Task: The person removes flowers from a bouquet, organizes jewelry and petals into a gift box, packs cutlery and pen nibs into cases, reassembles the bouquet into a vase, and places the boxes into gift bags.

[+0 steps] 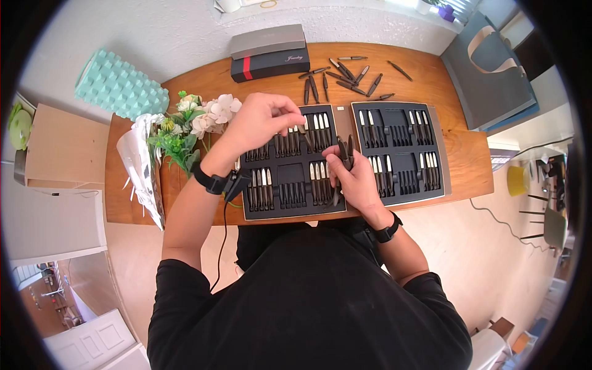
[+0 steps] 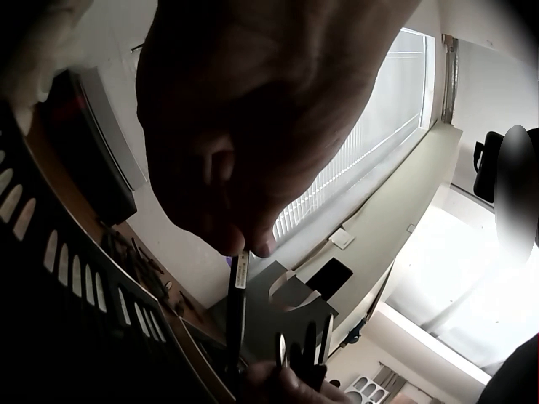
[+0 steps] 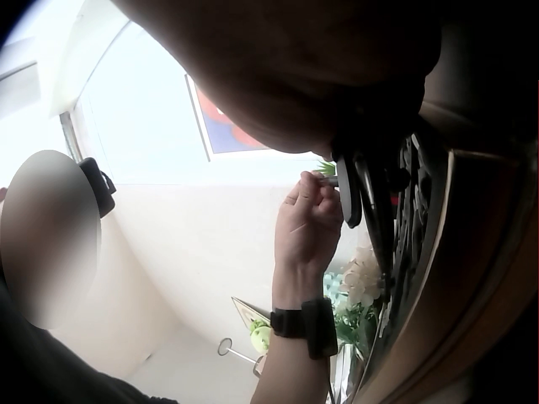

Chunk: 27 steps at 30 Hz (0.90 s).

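My left hand (image 1: 271, 120) pinches one dark pen-like piece (image 2: 238, 311) by its end between thumb and fingertips, above the left black tray (image 1: 290, 161). My right hand (image 1: 354, 179) grips a small bunch of similar dark pieces (image 1: 346, 151) near that tray's right side. Both trays carry rows of dark pieces with light tips in their slots; the right tray (image 1: 399, 131) lies beside the left one. In the left wrist view the held piece hangs just above the right fingers (image 2: 282, 383).
Several loose dark pieces (image 1: 351, 77) lie scattered behind the trays. A black and grey box (image 1: 270, 65) stands at the back. Flowers (image 1: 213, 114) and silver wrapping (image 1: 139, 160) lie at the left, a turquoise studded object (image 1: 117, 83) behind them. A grey bag (image 1: 490, 74) stands at the right.
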### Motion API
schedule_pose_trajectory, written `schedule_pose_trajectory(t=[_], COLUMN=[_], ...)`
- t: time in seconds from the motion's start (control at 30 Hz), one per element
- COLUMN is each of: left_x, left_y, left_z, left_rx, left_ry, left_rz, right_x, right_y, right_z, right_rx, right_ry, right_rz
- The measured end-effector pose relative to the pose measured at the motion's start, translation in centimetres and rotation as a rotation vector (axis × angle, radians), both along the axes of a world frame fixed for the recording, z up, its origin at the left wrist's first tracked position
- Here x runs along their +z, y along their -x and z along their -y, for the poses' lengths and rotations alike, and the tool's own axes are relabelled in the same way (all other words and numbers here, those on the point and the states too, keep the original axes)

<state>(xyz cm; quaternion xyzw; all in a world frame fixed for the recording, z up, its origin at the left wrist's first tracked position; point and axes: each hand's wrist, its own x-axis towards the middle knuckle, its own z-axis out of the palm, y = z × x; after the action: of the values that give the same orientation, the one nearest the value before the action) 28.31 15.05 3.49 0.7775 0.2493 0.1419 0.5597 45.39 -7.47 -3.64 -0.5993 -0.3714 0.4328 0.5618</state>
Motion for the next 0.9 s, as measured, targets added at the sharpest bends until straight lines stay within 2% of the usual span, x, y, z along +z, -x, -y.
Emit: schedule_pose_trajectory(t=[0.1,0.2,0.43,0.5,0.53,0.67,0.83,0.9], left_x=[-0.1,-0.3,-1.6,-2.4,-2.8,-4.0,-3.0,-3.1], left_y=[-1.2,-2.4,-3.3,-2.8,-2.6,-2.6,-4.1,-4.6], left_z=[1.8,2.5,1.1,-0.7,-1.6,-3.0,-3.2,-3.4], left_rx=[0.037,-0.011,-0.016,-0.073,-0.139,-0.244,-0.404,-0.418], left_ry=[-0.024,0.039,0.122,-0.380,-0.525,-0.648,-0.845,-0.849], left_rz=[-0.023,0.011,0.073,0.083,0.022,-0.033,-0.129,-0.136], right_x=[-0.4,-0.7,-0.9,-1.2,-1.3,-1.1,-1.0,-0.9], right_y=[0.1,0.0,-0.2,-0.2,-0.2,-0.2,-0.3,-0.3], right_z=[0.0,0.0,0.2,0.2,0.1,0.1,0.2,0.2], right_rx=[-0.004,-0.003,-0.029,-0.032,-0.033,-0.031,-0.036,-0.035], right_ry=[-0.002,0.009,0.000,-0.002,-0.004,-0.006,0.008,0.007], right_rz=[-0.003,0.012,0.020,0.016,0.014,0.026,0.049,0.045])
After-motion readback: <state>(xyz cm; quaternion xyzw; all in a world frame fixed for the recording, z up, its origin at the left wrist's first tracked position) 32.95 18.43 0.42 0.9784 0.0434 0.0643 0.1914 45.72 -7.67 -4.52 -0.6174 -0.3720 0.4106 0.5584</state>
